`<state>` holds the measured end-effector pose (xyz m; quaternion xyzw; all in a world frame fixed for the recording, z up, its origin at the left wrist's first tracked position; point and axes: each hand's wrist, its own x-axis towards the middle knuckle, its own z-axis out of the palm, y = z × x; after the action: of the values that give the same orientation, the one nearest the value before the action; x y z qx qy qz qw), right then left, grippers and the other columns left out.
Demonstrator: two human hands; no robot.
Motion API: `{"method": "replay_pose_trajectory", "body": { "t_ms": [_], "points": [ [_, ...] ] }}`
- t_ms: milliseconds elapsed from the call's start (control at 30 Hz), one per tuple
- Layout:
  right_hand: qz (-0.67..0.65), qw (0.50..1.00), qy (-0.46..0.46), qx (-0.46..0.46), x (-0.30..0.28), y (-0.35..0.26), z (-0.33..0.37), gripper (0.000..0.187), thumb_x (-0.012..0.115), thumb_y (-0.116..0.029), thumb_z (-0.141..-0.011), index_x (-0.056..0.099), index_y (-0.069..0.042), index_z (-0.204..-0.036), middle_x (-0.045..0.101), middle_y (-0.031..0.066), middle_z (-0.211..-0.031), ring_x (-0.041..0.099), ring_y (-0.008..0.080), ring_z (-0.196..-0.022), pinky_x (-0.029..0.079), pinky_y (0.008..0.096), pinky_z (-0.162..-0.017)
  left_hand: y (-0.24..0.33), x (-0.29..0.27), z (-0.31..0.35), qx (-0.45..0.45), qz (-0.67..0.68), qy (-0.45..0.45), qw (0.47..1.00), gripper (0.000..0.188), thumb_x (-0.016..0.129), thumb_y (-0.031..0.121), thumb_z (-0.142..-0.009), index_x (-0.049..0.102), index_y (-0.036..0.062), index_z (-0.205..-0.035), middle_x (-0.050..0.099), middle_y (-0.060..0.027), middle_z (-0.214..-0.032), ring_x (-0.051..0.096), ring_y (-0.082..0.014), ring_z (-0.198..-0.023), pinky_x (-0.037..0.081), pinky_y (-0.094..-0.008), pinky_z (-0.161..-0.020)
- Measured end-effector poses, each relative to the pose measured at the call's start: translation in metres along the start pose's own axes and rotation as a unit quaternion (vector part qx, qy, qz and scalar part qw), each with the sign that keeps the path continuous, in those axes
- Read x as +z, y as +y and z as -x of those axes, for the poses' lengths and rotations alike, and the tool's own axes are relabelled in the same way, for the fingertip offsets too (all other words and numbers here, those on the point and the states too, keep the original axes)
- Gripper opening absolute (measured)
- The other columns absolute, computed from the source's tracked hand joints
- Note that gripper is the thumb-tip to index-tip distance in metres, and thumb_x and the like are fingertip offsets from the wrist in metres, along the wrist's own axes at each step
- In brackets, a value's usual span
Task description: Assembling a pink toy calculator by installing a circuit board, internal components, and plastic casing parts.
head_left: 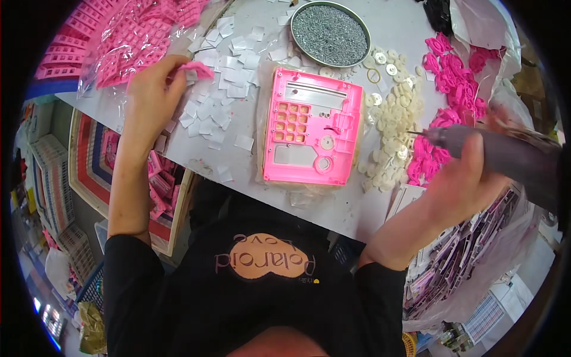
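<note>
A pink plastic panel (350, 137), with a grid of square openings and two round holes, lies on a pad on the table before me. To its left, my left hand (153, 89) is closed on a small pink plastic piece (199, 70), partly hidden by the fingers. My right hand (461, 184) is wrapped round a dark powered screwdriver (505, 149). The screwdriver's thin bit points left over a pile of cream round plastic discs (389, 131), apart from the panel. Beyond the panel stands a round metal dish (295, 37) full of small screws.
Loose white paper squares (208, 110) are scattered left of the panel. A clear bag of pink grid parts (125, 53) lies at the far left. Pink rings and loops (458, 89) are heaped at right, above a bag of flat parts (452, 262). A crate (89, 178) stands below left.
</note>
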<state>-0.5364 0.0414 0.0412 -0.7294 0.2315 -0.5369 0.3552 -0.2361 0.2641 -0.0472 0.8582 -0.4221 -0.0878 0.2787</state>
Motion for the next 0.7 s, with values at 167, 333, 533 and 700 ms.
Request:
{"method": "replay_pose_trajectory", "body": {
  "t_ms": [167,333,533,700],
  "points": [
    [0.07,0.979,-0.176,-0.077,0.008,-0.016,0.029,0.055,0.078,-0.004,-0.078,0.055,0.005,-0.128,0.06,0.0182,-0.123,0.063,0.0218,-0.098,0.053,0.028,-0.081,0.05,0.004,0.035,-0.013,0.283,-0.024,0.959,0.022,0.063,0.005,-0.097,0.068,-0.0009,-0.117,0.074,-0.0057,-0.097,0.069,-0.0101,-0.087,0.055,-0.0262,-0.073],
    [-0.069,0.891,-0.405,0.192,0.053,0.003,0.06,0.029,0.076,-0.005,-0.085,0.068,0.003,-0.112,0.07,0.0096,-0.106,0.067,0.0145,-0.091,0.052,0.0253,-0.072,0.091,0.031,0.07,-0.093,0.506,-0.242,0.822,0.024,0.064,0.003,-0.098,0.063,-0.0034,-0.121,0.069,-0.0052,-0.105,0.066,-0.0079,-0.093,0.055,-0.0236,-0.078],
    [0.045,0.884,-0.443,0.142,0.063,0.03,0.057,0.019,0.074,-0.008,-0.085,0.072,-0.002,-0.103,0.071,0.0111,-0.09,0.068,0.0228,-0.077,0.054,0.033,-0.066,0.084,0.028,0.071,-0.022,0.353,-0.167,0.92,0.034,0.068,0.0,-0.091,0.062,-0.0002,-0.125,0.069,-0.0049,-0.102,0.058,-0.0053,-0.075,0.046,-0.0215,-0.064],
    [0.097,0.886,-0.451,0.048,0.076,0.048,0.049,0.022,0.076,-0.008,-0.084,0.071,-0.004,-0.105,0.068,0.0106,-0.093,0.065,0.0221,-0.073,0.052,0.0314,-0.065,0.067,0.032,0.065,0.042,0.298,-0.121,0.946,0.033,0.071,0.004,-0.089,0.064,0.0017,-0.121,0.069,-0.0056,-0.098,0.054,-0.0094,-0.066,0.045,-0.0255,-0.059]
  ]
}}
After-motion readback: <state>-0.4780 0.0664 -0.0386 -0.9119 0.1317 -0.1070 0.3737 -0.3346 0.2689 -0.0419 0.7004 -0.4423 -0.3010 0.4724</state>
